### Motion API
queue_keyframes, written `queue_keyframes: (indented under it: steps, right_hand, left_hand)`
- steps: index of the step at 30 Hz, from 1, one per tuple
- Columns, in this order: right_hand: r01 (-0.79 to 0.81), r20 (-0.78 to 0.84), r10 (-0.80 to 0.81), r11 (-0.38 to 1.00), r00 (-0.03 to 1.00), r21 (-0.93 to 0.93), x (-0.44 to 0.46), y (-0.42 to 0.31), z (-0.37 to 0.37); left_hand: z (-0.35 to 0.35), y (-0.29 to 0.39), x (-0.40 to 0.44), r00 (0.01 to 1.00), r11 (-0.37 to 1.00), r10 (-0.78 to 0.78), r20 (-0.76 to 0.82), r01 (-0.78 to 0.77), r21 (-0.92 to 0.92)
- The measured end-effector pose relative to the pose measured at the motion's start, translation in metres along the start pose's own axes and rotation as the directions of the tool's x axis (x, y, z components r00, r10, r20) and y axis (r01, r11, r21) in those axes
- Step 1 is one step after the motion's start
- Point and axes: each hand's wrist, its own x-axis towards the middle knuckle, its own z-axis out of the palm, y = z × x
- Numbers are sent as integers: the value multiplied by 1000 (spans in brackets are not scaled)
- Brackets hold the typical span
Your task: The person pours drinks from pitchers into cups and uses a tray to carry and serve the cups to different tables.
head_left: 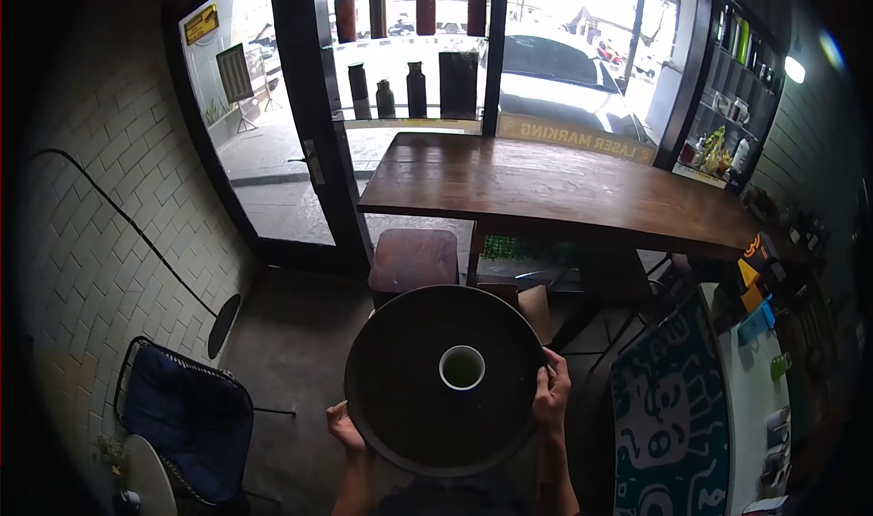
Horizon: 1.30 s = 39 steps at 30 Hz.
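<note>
A round dark tray [409,361] is held out level in front of me. My left hand [346,427] grips its lower left rim, and my right hand [552,389] grips the right rim, with the fingertips partly hidden beneath it. On the tray, right of its middle, stands a white cup [462,368] with green liquid inside. Just beyond the tray is a square stool [414,257] with a reddish-brown seat.
A long wooden table [546,184] runs along the window, with bottles [425,2] on shelves behind. A blue chair [186,411] and a round table [145,480] stand at left. At right is a counter [759,380] with a teal patterned front. A glass door [273,152] is ahead left.
</note>
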Motion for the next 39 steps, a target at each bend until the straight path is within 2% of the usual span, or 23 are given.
queue_keyframes:
  steps: [2, 4, 5, 8, 9, 10, 12, 14, 16, 18, 20, 22, 24, 25, 26, 28, 30, 32, 33, 34, 36, 37, 39]
  right_hand:
    - [8, 37, -7, 1000, 999, -6, 52, 4, 15]
    - [117, 98, -105, 985, 990, -128, 104, 5, 33]
    - [-25, 131, 29, 999, 991, -28, 126, 0, 42]
    - [66, 199, -43, 992, 979, -108, 193, 1, 69]
    - [168, 216, -129, 970, 968, -174, 216, 16, 78]
    - [162, 224, -121, 971, 967, -175, 233, 19, 86]
    - [166, 270, -79, 934, 960, -317, 263, 22, 104]
    - [199, 285, -105, 925, 953, -324, 280, 17, 117]
    - [187, 319, -41, 877, 947, -443, 293, 16, 130]
    - [218, 333, -45, 837, 942, -502, 306, 21, 138]
    - [227, 398, 45, 759, 916, -610, 314, 24, 139]
    - [270, 422, 39, 716, 906, -644, 323, 24, 144]
    - [247, 441, 117, 689, 890, -681, 331, 15, 149]
    - [214, 441, 218, 640, 870, -738, 335, 6, 152]
    - [214, 439, 218, 636, 872, -742, 340, 1, 155]
    - [344, 432, 156, 397, 888, -851, 346, -11, 162]
    - [316, 398, 230, 323, 888, -892, 359, -24, 173]
    - [381, 714, 105, 788, 692, -485, 374, -26, 183]
    - [205, 795, 135, 928, 591, -310, 381, -19, 192]
    - [204, 800, 142, 927, 583, -313, 385, -9, 202]
    - [152, 884, 3, 985, 467, -84, 394, 8, 228]
    - [209, 911, 19, 971, 413, -115, 399, 4, 238]
    - [199, 930, 30, 974, 367, -110, 406, 8, 246]
  left_hand:
    - [15, -12, 37, 991, 998, 58, -117, -58, -1]
    - [42, -25, 73, 976, 995, 96, -193, -88, 46]
    - [53, -29, 92, 956, 991, 121, -267, -99, 95]
    - [58, -36, 144, 923, 978, 176, -343, -124, 170]
    - [66, -40, 160, 891, 951, 225, -394, -114, 286]
    - [63, -40, 171, 886, 951, 229, -402, -115, 287]
    - [50, -36, 202, 913, 949, 175, -370, -56, 311]
    - [20, -32, 233, 933, 970, 120, -340, -37, 239]
    - [-17, -26, 264, 904, 886, 288, -316, -126, 447]
    - [-7, -21, 286, 920, 910, 223, -322, -78, 408]
    - [10, -19, 289, 928, 932, 163, -336, -33, 362]
    - [41, -22, 292, 919, 874, 318, -234, -188, 448]
    - [61, -24, 294, 917, 858, 321, -237, -176, 483]
    - [65, -23, 299, 914, 834, 328, -239, -161, 527]
    - [60, -22, 305, 915, 837, 325, -240, -160, 523]
    - [51, -19, 308, 914, 758, 351, -202, -151, 635]
    - [59, -22, 307, 917, 805, 308, -254, -109, 584]
    - [61, -23, 312, 915, 848, 270, -298, -79, 524]
    - [58, -24, 314, 923, 864, 254, -290, -81, 497]
    - [56, -24, 313, 928, 878, 242, -285, -84, 471]
    - [58, -24, 315, 927, 843, 281, -247, -115, 526]
    - [59, -24, 321, 931, 802, 310, -194, -147, 578]
    - [48, -24, 328, 933, 801, 304, -194, -140, 582]
